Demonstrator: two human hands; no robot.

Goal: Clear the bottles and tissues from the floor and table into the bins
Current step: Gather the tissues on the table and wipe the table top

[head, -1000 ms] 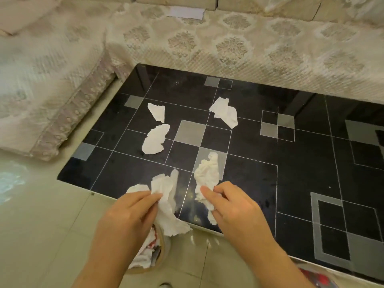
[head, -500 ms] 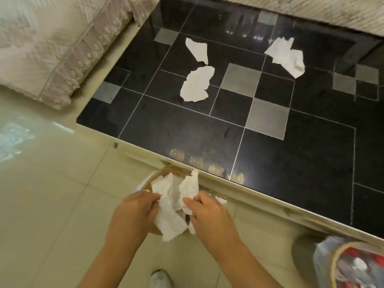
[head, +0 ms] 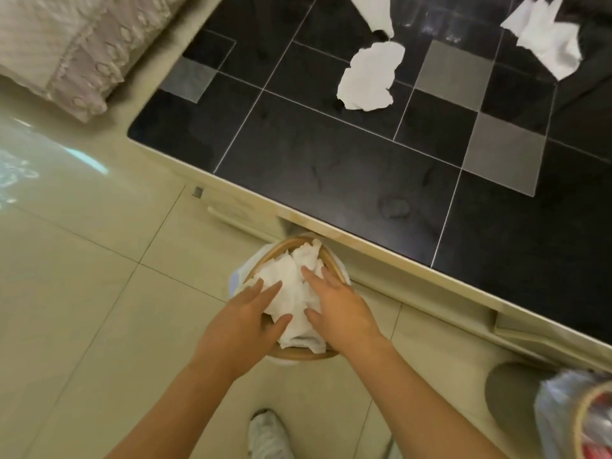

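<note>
We are pressing tissues (head: 293, 289) down into bin (head: 326, 258) at 6 o'clock, just under table (head: 331, 180) edge. Left hand (head: 246, 318) spread flat on wad; right hand (head: 337, 308) spread flat too, gripping nothing. Best: pushing centre down, keeping paper inside rim. Three tissues waiting on table at 12 to 1 o'clock; second bin (head: 583, 422) at 4 o'clock. No writing readable.
</note>
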